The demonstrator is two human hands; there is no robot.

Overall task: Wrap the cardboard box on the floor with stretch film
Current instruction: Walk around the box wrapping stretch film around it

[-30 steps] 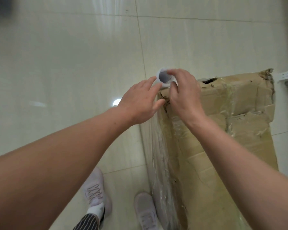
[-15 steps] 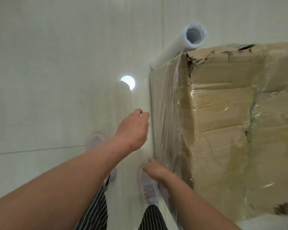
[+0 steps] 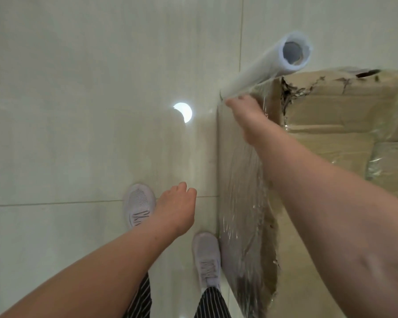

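The left hand (image 3: 175,210) hangs loosely curled and empty over the pale tiled floor (image 3: 78,134). It would do well to join the other on the white roll of clear stretch film (image 3: 260,72), propped at the top corner of the brown cardboard box (image 3: 331,115) standing on that floor, so the film pulls taut. The right hand (image 3: 248,120) reaches the roll's lower part, but blur hides whether its fingers have closed. The box's right side is cut off.
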